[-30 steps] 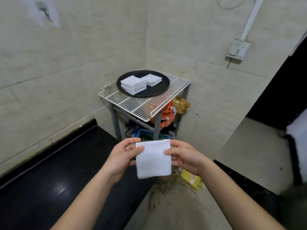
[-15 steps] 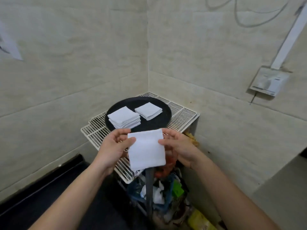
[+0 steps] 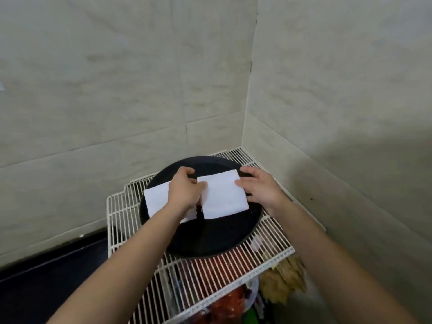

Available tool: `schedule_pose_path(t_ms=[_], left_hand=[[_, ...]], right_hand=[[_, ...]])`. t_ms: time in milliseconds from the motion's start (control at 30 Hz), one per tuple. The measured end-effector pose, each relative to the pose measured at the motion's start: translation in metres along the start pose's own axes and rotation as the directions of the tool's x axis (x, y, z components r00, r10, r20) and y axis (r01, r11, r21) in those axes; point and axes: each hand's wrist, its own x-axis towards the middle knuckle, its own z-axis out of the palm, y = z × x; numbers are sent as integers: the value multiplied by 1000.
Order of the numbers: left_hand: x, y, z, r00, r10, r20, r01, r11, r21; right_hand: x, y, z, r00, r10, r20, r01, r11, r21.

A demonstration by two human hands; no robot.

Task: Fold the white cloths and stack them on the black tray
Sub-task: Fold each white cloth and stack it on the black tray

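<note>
Head view: left hand (image 3: 187,190) and right hand (image 3: 261,188) pinched a cloth (image 3: 224,197), perhaps touching the tray (image 3: 210,239); a stack (image 3: 156,202) sat left of the grip.

White wire rack (image 3: 268,249) in tiled wall (image 3: 117,90) corner, orange bag (image 3: 230,305) and yellowish packets (image 3: 284,282) underneath, black counter (image 3: 46,288) at left

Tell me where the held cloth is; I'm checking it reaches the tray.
Head view: the folded cloth is over the black tray, right side, held between left hand and right hand, right of the cloth stack.
</note>
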Motion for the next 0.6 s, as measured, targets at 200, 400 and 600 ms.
schedule_pose_path(t_ms=[200,400,600], left_hand=[[35,6,21,997,-67,-28,72,974,214],[41,2,36,999,-20,-47,39,899,436],[34,6,40,1000,1,-23,12,845,535]], right_hand=[[60,8,-8,997,73,-4,-73,995,-73],[87,25,-7,997,71,-43,-78,973,-219],[94,32,-5,999,-18,-51,1,952,-306]])
